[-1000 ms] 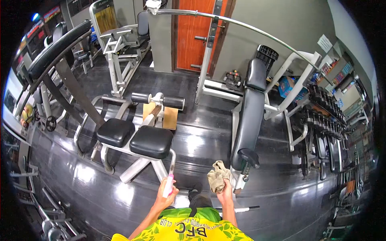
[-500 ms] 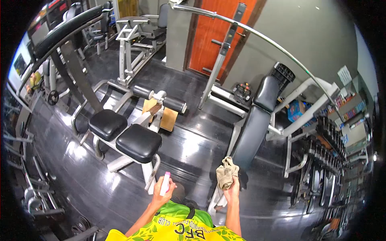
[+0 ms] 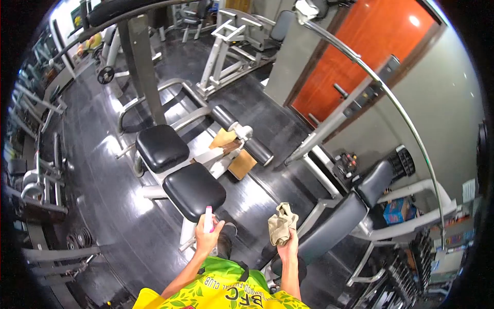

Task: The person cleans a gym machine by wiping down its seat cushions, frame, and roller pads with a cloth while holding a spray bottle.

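Observation:
My left hand (image 3: 207, 239) is closed around a small white and pink bottle (image 3: 208, 221), held upright just in front of a black padded seat (image 3: 194, 189). A crumpled beige cloth (image 3: 281, 226) is gripped in my right hand (image 3: 288, 250), beside the lower end of a black inclined bench (image 3: 329, 226). Both hands are out ahead of my body, with a gap between them. The cloth covers part of my right fingers.
A second black pad (image 3: 162, 148) and foam rollers (image 3: 257, 150) belong to the machine at left. Above the bench stretches a long metal bar (image 3: 401, 103). Dumbbell racks (image 3: 406, 262) stand at right. An orange door (image 3: 360, 46) is at the back.
My view has turned left and tilted, so the machine and bench appear farther right. My left hand with the bottle is nearer the padded seat. The cloth stays in my right hand.

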Tool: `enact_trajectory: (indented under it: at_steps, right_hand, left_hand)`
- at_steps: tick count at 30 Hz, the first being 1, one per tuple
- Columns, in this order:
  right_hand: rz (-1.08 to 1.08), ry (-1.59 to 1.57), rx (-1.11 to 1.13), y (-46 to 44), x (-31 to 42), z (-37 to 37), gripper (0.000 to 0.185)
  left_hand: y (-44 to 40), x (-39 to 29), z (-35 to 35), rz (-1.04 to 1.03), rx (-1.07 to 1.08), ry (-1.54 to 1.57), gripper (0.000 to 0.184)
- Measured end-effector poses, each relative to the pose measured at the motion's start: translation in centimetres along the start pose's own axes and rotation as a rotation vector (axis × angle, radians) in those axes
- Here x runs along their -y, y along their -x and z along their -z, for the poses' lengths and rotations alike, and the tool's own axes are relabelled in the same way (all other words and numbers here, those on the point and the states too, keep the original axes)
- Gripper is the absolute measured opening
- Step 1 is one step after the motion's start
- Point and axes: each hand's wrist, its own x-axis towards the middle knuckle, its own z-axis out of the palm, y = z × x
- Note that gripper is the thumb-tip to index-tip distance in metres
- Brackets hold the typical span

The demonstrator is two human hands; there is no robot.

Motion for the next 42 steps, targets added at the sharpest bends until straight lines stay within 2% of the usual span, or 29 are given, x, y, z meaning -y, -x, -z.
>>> enact_trajectory:
  at_steps: [2,3,12,14,23,26,30,36,39,40,42]
  right_hand:
    - [-0.05,0.019,0.035,-2.4,0.8,-1.6,0.041]
    - [-0.08,0.057,0.052,-3.6,1.3,-2.3,0.042]
    - [-0.218,0.217,0.129,-9.9,4.3,-8.5,0.043]
    - [-0.232,0.225,0.129,-10.7,4.1,-9.2,0.042]
    - [-0.356,0.266,0.143,-14.6,3.0,-9.3,0.037]
    - [-0.377,0.28,0.143,-15.7,3.4,-10.4,0.036]
    - [-0.414,0.281,0.165,-18.0,4.5,-11.6,0.036]
    - [-0.438,0.314,0.162,-22.6,5.8,-11.7,0.035]
    - [-0.422,0.423,0.212,-26.2,5.6,-11.8,0.038]
    - [-0.437,0.436,0.239,-27.5,5.4,-11.9,0.036]
    - [-0.464,0.445,0.294,-30.3,3.8,-12.4,0.033]
  left_hand:
    - [-2.2,-1.8,-0.7,0.114,-0.102,0.067,0.023]
    - [-3.1,-0.7,-1.2,0.257,-0.122,0.213,0.022]
    - [-10.2,2.1,-4.4,0.412,-0.283,0.233,0.014]
    - [-11.1,2.4,-4.8,0.535,-0.273,0.204,0.015]
    - [-12.8,2.1,-6.6,0.541,-0.31,0.164,0.015]
    - [-13.4,2.1,-7.4,0.623,-0.294,0.17,0.014]
    - [-14.4,2.1,-8.6,0.631,-0.326,0.164,0.014]
    - [-16.2,2.6,-10.4,0.583,-0.365,0.195,0.013]
    - [-17.2,3.1,-10.9,0.507,-0.382,0.335,0.013]
    - [-17.8,2.8,-10.7,0.452,-0.385,0.363,0.017]
    - [-19.0,2.3,-10.1,0.475,-0.4,0.38,0.02]
